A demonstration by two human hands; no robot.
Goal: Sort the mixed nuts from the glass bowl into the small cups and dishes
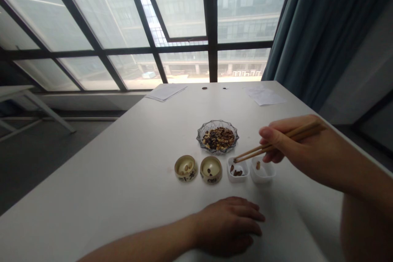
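Observation:
My right hand (pixel 288 139) grips a pair of wooden chopsticks (pixel 254 151), whose tips hover over the left white plastic cup (pixel 238 178). Something small and dark seems to sit at the tips. Brown seeds lie in that cup. A pale piece rests inside the right white cup (pixel 264 176). Farther left are two round ceramic bowls: one (pixel 186 178) has several pale seeds, the other (pixel 211 178) a few dark ones. Behind them stands a glass dish (pixel 199 141) of mixed seeds and nuts. My left hand (pixel 230 223) lies flat on the table, fingers outstretched, holding nothing.
The white table (pixel 129 159) runs away toward the windows. Paper sheets (pixel 166 92) lie at its far left, and more papers (pixel 265 95) at the far right. A blue curtain (pixel 310 41) hangs on the right. Another table (pixel 18 90) stands at the left.

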